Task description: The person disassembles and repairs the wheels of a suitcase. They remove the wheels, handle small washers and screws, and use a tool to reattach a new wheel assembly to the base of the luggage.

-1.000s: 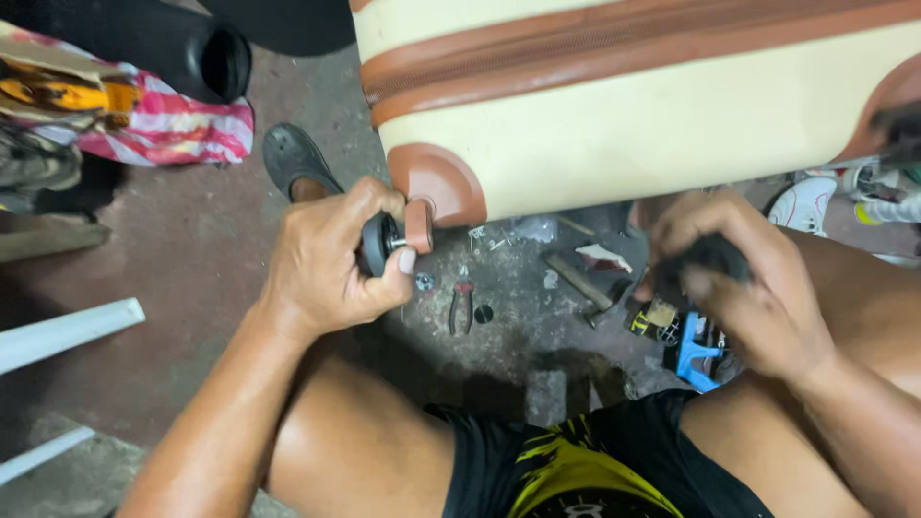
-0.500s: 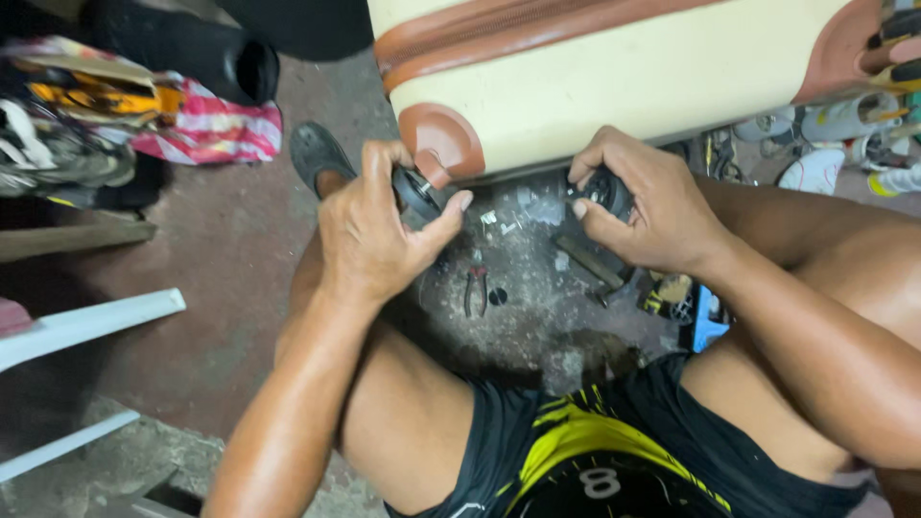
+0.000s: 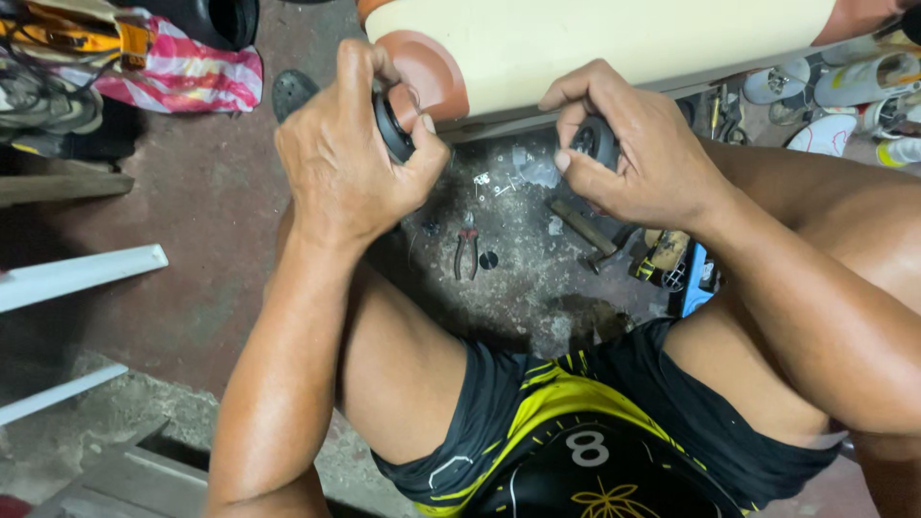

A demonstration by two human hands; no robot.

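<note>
2 black caster wheels, 1 per hand, both held up against the bottom edge of a big cream suitcase with reddish-brown corner caps. Left hand clamped round a wheel at the corner cap, looks roughly in position but no fixing visible yet. Right hand closed on the second wheel, just below the case. Down on the concrete floor: hammer, red-handled pliers, a few loose screws not yet used.

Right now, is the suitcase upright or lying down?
Lying down: the cream suitcase stretches sideways above both hands, corner by the left hand.
</note>
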